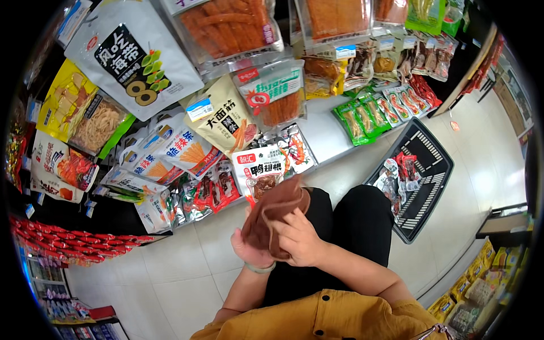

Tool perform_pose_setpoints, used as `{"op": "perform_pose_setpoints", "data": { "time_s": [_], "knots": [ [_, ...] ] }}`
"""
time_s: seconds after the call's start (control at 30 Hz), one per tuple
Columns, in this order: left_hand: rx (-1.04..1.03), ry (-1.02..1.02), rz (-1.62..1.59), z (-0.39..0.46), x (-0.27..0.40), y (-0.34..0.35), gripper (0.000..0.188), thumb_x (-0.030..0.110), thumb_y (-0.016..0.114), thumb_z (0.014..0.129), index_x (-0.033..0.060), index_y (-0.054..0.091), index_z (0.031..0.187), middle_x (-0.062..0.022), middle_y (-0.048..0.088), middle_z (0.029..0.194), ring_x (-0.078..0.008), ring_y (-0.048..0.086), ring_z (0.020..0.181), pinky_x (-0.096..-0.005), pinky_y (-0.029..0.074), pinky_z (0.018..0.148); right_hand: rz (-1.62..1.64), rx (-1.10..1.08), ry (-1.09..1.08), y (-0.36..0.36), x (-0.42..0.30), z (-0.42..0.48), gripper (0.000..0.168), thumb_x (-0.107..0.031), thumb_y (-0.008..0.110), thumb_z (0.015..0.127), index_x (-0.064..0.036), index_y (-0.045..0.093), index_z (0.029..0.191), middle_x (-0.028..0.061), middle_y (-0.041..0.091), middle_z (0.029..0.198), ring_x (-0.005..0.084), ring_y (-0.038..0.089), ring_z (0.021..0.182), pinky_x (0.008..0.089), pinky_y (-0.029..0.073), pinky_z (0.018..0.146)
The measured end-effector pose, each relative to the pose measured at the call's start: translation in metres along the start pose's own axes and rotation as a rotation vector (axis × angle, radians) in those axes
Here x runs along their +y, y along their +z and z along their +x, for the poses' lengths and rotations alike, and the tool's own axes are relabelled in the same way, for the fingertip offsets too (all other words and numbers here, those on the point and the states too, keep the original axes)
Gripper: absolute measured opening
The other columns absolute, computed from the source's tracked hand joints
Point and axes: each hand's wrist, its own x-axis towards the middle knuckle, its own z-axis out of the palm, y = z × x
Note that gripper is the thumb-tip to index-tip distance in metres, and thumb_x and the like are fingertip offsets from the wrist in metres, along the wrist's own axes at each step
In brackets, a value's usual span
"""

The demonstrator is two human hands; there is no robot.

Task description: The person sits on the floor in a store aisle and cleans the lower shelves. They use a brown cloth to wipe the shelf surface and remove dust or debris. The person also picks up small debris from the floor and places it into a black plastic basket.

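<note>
A folded brown cloth (272, 221) is bunched between both hands in front of my knees. My left hand (255, 250), with a pale bangle at the wrist, supports it from below and the left side. The fingers of my right hand (299, 238) pinch its right edge. Right beyond the cloth is a white snack packet (259, 165) with red corners and a window showing brown meat. The cloth covers its lower part, so I cannot tell whether my left fingers also grip it.
Hanging snack bags (136, 63) and small packets (216, 187) crowd the shelf ahead. A black shopping basket (429, 178) with several vacuum-packed snacks (391, 182) stands on the tiled floor (182, 263) at right. Yellow packages (461, 284) line a low shelf at lower right.
</note>
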Motion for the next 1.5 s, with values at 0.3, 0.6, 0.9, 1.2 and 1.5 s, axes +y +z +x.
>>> {"op": "perform_pose_setpoints", "data": {
  "time_s": [0.3,0.6,0.9,1.2,1.5],
  "knots": [
    [0.021,-0.311,0.227,0.024,0.011,-0.010,0.062,0.038,0.050,0.091,-0.0014,0.034,0.137,-0.0201,0.045,0.135,-0.0346,0.045,0.124,-0.0466,0.035,0.105,0.611,0.125,0.428,-0.032,-0.012,-0.023,0.033,-0.006,0.060,0.082,0.005,0.054,0.113,0.0166,0.055,0.107,0.0344,0.052,0.101,0.0377,0.045,0.086],
    [-0.112,-0.328,0.857,0.036,-0.004,0.023,0.041,0.006,0.058,0.085,0.0006,0.051,0.125,-0.0104,0.055,0.125,-0.0217,0.053,0.114,-0.0331,0.042,0.097,0.173,0.155,0.282,-0.040,-0.012,0.005,0.045,-0.023,0.064,0.079,0.000,0.054,0.116,0.0231,0.045,0.127,0.0473,0.038,0.119,0.0544,0.027,0.102],
    [-0.299,-0.637,0.808,0.015,-0.013,0.016,0.048,0.001,0.053,0.088,0.0006,0.038,0.134,-0.0090,0.053,0.124,-0.0228,0.054,0.115,-0.0365,0.040,0.101,-0.019,0.251,0.630,-0.055,0.018,0.021,0.025,-0.020,0.060,0.086,0.002,0.058,0.097,0.0184,0.059,0.098,0.0387,0.058,0.093,0.0406,0.048,0.077],
    [0.038,-0.654,0.253,0.021,-0.025,0.052,0.044,0.002,0.048,0.090,-0.0060,0.035,0.132,-0.0237,0.050,0.128,-0.0411,0.052,0.116,-0.0495,0.053,0.084,1.144,0.528,0.876,-0.061,0.059,-0.014,0.043,-0.036,0.055,0.093,0.002,0.049,0.113,0.0119,0.061,0.102,0.0223,0.059,0.091,0.0324,0.045,0.084],
    [-0.091,-0.382,1.590,0.030,-0.030,0.037,0.028,0.020,0.055,0.093,-0.0015,0.053,0.110,-0.0186,0.065,0.083,-0.0312,0.065,0.078,-0.0374,0.049,0.069,1.315,0.446,1.003,-0.063,0.016,-0.034,0.053,0.000,0.075,0.074,0.003,0.052,0.122,0.0086,0.061,0.108,0.0175,0.060,0.098,0.0323,0.048,0.088]
  ]
}}
